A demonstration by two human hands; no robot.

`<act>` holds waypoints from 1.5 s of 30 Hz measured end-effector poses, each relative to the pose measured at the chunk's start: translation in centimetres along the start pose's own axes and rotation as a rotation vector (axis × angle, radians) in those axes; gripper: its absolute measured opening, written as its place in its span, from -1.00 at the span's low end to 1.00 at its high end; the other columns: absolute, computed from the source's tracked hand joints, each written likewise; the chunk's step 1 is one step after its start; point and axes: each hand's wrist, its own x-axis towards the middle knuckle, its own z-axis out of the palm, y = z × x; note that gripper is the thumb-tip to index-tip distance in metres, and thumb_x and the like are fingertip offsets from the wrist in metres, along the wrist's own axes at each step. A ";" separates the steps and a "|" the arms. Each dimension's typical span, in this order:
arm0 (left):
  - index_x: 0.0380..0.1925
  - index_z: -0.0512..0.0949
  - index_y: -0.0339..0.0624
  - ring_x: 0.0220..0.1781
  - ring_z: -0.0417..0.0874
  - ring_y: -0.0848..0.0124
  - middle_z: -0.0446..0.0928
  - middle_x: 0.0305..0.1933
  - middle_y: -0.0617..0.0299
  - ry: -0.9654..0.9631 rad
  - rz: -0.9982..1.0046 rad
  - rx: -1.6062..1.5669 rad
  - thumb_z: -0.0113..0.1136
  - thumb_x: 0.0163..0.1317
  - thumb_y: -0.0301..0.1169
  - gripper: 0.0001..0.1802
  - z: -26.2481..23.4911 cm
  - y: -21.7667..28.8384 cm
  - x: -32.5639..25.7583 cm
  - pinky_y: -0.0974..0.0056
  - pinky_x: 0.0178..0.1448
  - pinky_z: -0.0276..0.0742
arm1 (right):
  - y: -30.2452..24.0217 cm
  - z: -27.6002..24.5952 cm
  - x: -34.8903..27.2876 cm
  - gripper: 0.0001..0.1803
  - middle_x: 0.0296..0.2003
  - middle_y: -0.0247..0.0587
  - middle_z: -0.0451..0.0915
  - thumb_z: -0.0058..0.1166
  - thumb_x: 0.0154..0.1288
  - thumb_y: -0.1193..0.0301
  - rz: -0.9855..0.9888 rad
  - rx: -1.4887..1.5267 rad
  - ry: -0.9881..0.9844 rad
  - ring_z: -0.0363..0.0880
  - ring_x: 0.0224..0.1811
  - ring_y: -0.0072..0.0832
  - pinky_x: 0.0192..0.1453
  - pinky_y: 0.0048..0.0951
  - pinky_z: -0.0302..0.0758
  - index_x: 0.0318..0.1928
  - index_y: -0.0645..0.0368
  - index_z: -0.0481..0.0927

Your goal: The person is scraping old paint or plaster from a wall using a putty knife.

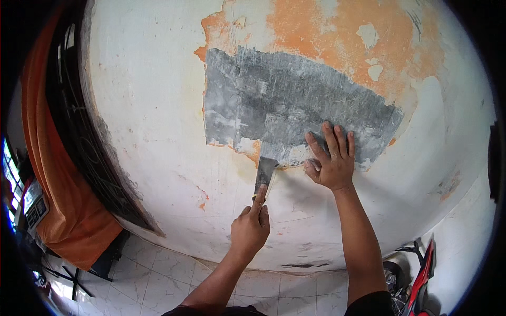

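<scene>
My left hand [251,226] is closed around the handle of a putty knife [266,169], its index finger stretched along the tool. The flat metal blade points up and meets the lower edge of a bared grey patch [295,89] on the white wall [153,105]. To its right, my right hand [337,167] lies against the wall with fingers spread, over the patch's lower right part. It holds nothing. Above the grey area, orange old paint [337,31] shows where the white coat is gone. Most of the knife's handle is hidden in my fist.
At the left, a dark window grille [79,105] is set in the wall, beside a hanging orange cloth [68,226]. Pale tiles cover the floor [158,279]. A red and black vehicle part [421,274] stands at the lower right, near the wall's corner.
</scene>
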 end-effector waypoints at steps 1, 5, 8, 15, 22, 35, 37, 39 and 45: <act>0.55 0.24 0.29 -0.52 0.65 -0.02 0.58 -0.51 0.03 0.005 -0.003 -0.003 0.13 0.42 -0.38 -0.29 -0.2 -0.1 -0.1 -0.05 -0.39 0.61 | -0.2 0.1 0.1 -0.39 0.58 -0.29 0.20 -0.06 0.38 -0.05 -0.001 0.006 0.000 0.03 0.66 -0.24 0.70 0.08 -0.17 0.44 -0.48 0.46; 0.53 0.28 0.21 -0.33 0.73 -0.04 0.67 -0.33 -0.08 -0.107 -0.098 -0.021 0.12 0.43 -0.47 -0.31 -2.4 3.7 3.4 0.00 -0.19 0.66 | 0.5 -0.2 -0.4 -0.38 0.59 -0.30 0.19 -0.06 0.37 -0.04 0.005 -0.003 -0.003 0.03 0.66 -0.25 0.70 0.08 -0.18 0.44 -0.48 0.46; 0.54 0.27 0.22 -0.32 0.73 -0.05 0.67 -0.32 -0.08 -0.047 -0.023 0.015 0.11 0.43 -0.46 -0.31 -1.4 2.5 3.0 0.01 -0.18 0.67 | 0.7 -0.3 -0.3 -0.38 0.59 -0.31 0.19 -0.06 0.37 -0.04 0.010 0.006 0.014 0.04 0.66 -0.25 0.70 0.08 -0.17 0.45 -0.49 0.45; 0.55 0.25 0.30 -0.53 0.65 -0.01 0.58 -0.52 0.02 -0.020 0.015 0.032 0.14 0.42 -0.37 -0.29 -1.3 0.8 1.3 -0.05 -0.41 0.61 | 0.1 -0.1 -0.1 -0.38 0.59 -0.33 0.19 -0.07 0.37 -0.04 0.009 0.010 -0.005 0.02 0.66 -0.26 0.70 0.08 -0.17 0.45 -0.51 0.44; 0.54 0.26 0.31 -0.52 0.65 0.02 0.57 -0.52 0.03 -0.045 -0.013 0.049 0.13 0.42 -0.38 -0.30 -0.7 -0.4 0.3 -0.06 -0.39 0.62 | 0.1 0.1 -0.5 -0.37 0.59 -0.29 0.19 -0.06 0.37 -0.05 0.020 -0.004 0.009 0.01 0.67 -0.24 0.70 0.10 -0.19 0.46 -0.46 0.44; 0.55 0.25 0.21 -0.29 0.73 -0.01 0.72 -0.18 -0.02 -0.188 -0.115 0.069 0.11 0.44 -0.44 -0.31 -0.6 -1.0 -0.3 -0.02 -0.18 0.67 | 0.1 0.1 -0.6 -0.36 0.58 -0.27 0.20 -0.05 0.37 -0.07 0.027 -0.016 -0.003 0.00 0.67 -0.23 0.70 0.10 -0.20 0.46 -0.45 0.44; 0.55 0.23 0.32 -0.56 0.63 -0.03 0.57 -0.51 0.00 -0.049 -0.012 0.054 0.12 0.44 -0.34 -0.30 -0.3 -1.6 -0.5 -0.09 -0.42 0.61 | -0.1 0.3 -0.4 -0.36 0.59 -0.26 0.19 -0.05 0.37 -0.07 0.017 0.001 0.011 0.01 0.66 -0.23 0.70 0.10 -0.21 0.45 -0.45 0.45; 0.56 0.22 0.33 -0.57 0.63 -0.02 0.57 -0.51 0.01 -0.025 0.018 0.029 0.11 0.44 -0.34 -0.30 -1.0 -0.2 1.7 -0.09 -0.43 0.61 | -0.1 0.2 -0.4 -0.36 0.59 -0.25 0.19 -0.04 0.37 -0.07 0.021 0.006 0.002 0.01 0.67 -0.23 0.70 0.10 -0.21 0.45 -0.45 0.45; 0.57 0.19 0.35 -0.57 0.63 0.01 0.57 -0.50 0.03 -0.065 0.018 0.019 0.10 0.45 -0.34 -0.28 -0.7 -1.4 0.3 -0.08 -0.46 0.61 | 0.3 0.2 -0.6 -0.36 0.58 -0.16 0.19 -0.06 0.40 -0.11 -0.012 -0.043 0.020 0.02 0.66 -0.15 0.69 0.11 -0.21 0.45 -0.37 0.46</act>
